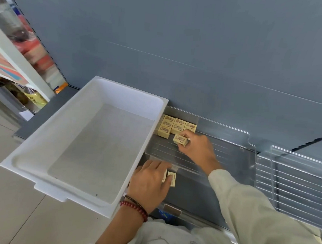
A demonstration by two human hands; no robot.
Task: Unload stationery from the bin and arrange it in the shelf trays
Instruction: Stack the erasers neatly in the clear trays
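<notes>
head view: a big white bin (pixel 120 94) sits on the left side of a grey shelf (pixel 193 198), and you can see its grey floor. just beside the bin, on the right, is a clear tray (pixel 230 161) with thin lines on its bottom. in the back left corner of that tray is a little group of yellow boxes (pixel 172 125), packed close and touching each other.

the right hand (pixel 196 145) reaches into the tray from the right. its fingers and thumb pinch one more yellow box (pixel 180 140), a bit tilted, right in front of the group and very near it. a cream sleeve (pixel 246 204) covers that arm.

the left hand (pixel 150 180) is lower down, near the front of the tray, next to the bin's wall. its fingers are bent around some pale boxes (pixel 171 178), which poke out by its fingertips. its wrist has bead bands (pixel 135 207), red and dark.

a second clear tray (pixel 295 180) sits further right on the shelf. a blue-grey wall (pixel 181 37) is behind it all.
</notes>
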